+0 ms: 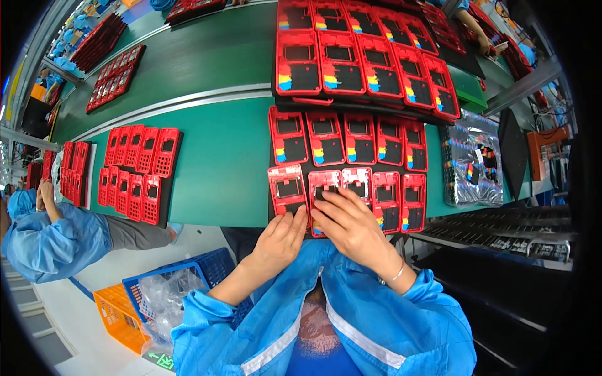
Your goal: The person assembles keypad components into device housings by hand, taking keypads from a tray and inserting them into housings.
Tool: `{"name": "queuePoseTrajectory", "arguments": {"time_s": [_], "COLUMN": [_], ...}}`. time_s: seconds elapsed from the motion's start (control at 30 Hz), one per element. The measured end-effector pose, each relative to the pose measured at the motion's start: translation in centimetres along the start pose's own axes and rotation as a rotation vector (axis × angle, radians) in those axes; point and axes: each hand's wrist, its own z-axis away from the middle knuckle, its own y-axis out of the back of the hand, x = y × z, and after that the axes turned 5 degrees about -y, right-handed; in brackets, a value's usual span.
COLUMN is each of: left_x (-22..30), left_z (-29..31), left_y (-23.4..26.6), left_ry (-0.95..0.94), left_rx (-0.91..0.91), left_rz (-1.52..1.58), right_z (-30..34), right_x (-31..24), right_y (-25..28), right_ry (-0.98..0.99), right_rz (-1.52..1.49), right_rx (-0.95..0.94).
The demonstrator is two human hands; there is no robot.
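In front of me lies a black tray (pixel 305 167) with two rows of red phone housings, each with a dark window and most showing blue and yellow marks. My left hand (pixel 276 241) is at the lower end of the near-left housing (pixel 287 183). Its fingers are bent and pressed together, and what they may hold is hidden. My right hand (pixel 355 230) reaches over the second housing (pixel 317 180) of the near row, fingers stretched and somewhat apart, covering much of it. Beside it lies the third housing (pixel 357 178), its lower part hidden by that hand.
Beyond stands a raised tray of red housings (pixel 338 59). Left on the green table (pixel 216 156) are red keypad housings (pixel 147 150). A clear-wrapped stack of dark parts (pixel 473 160) stands right. Blue (pixel 216 266) and orange crates (pixel 116 313) stand on the floor; a co-worker (pixel 59 232) works left.
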Motion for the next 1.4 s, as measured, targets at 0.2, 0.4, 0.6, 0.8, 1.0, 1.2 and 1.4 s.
{"name": "queuePoseTrajectory", "arguments": {"time_s": [0.2, 0.4, 0.6, 0.8, 1.0, 1.2, 1.4], "left_x": [-0.5, 0.0, 2.6, 3.4, 4.9, 5.8, 6.6], "left_z": [0.3, -0.4, 0.5, -0.5, -3.5, -3.9, -4.1], "left_y": [-0.3, 0.3, -0.5, -0.4, 0.1, -1.3, -2.0], "left_ry": [0.006, 0.057, 0.173, 0.245, 0.195, 0.195, 0.228], "left_rx": [0.107, 0.073, -0.071, 0.04, 0.023, -0.071, -0.037], "left_rz": [0.198, 0.221, 0.28, 0.301, 0.353, 0.208, 0.203], "right_z": [5.1, 4.9, 6.0, 6.3, 8.8, 7.9, 8.3], "right_x": [-1.8, -2.4, -3.0, -1.9, 0.2, -0.4, 0.2], "right_y": [-2.3, -2.9, -4.1, -2.0, -2.0, -1.5, -2.5], "right_ry": [-0.036, -0.141, -0.052, -0.106, -0.241, -0.323, -0.304], "right_rz": [0.261, 0.272, 0.52, 0.139, 0.385, 0.269, 0.379], "right_rx": [-0.001, -0.002, -0.114, -0.003, 0.083, 0.094, 0.117]}}
